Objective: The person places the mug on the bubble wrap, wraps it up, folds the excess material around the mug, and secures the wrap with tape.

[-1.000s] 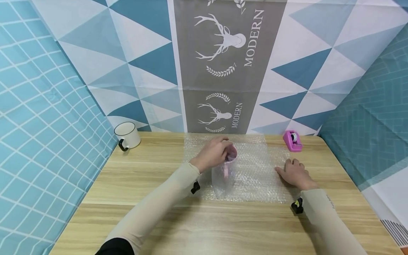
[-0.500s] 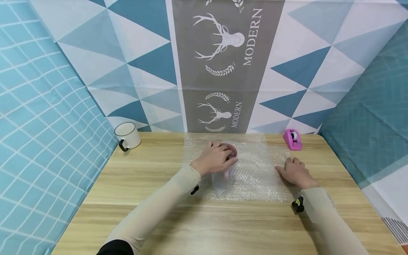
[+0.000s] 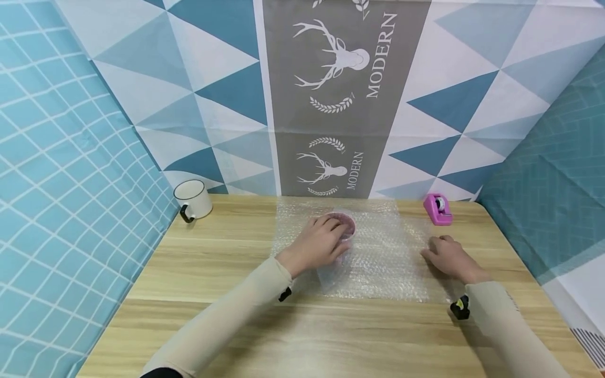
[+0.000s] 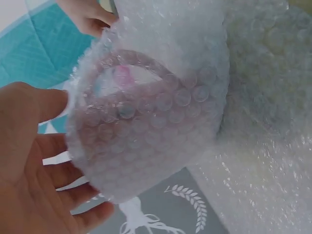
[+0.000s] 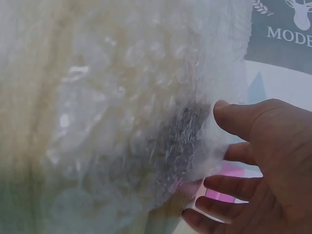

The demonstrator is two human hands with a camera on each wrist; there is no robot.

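Observation:
A pink mug (image 3: 347,223) stands on the bubble wrap (image 3: 378,262), its round opening showing in the head view. In the left wrist view the mug (image 4: 141,146) and its looped handle (image 4: 129,56) show through clear bubbles. My left hand (image 3: 314,244) grips the mug at its rim, fingers bent over the opening and thumb on the near side. At the sheet's right edge is my right hand (image 3: 454,257), thumb and fingers apart. Its thumb touches the wrap (image 5: 146,97) in the right wrist view, with the fingertips by the edge.
A white enamel mug (image 3: 196,199) with a dark rim and black handle stands at the back left of the wooden table (image 3: 302,336). A pink tape dispenser (image 3: 438,210) is at the back right. Patterned cloth walls rise behind and at both sides.
My left fingers have come down over the pink mug's opening, and the thumb now lies in front of it. The right hand has slid slightly right, its fingers more bent.

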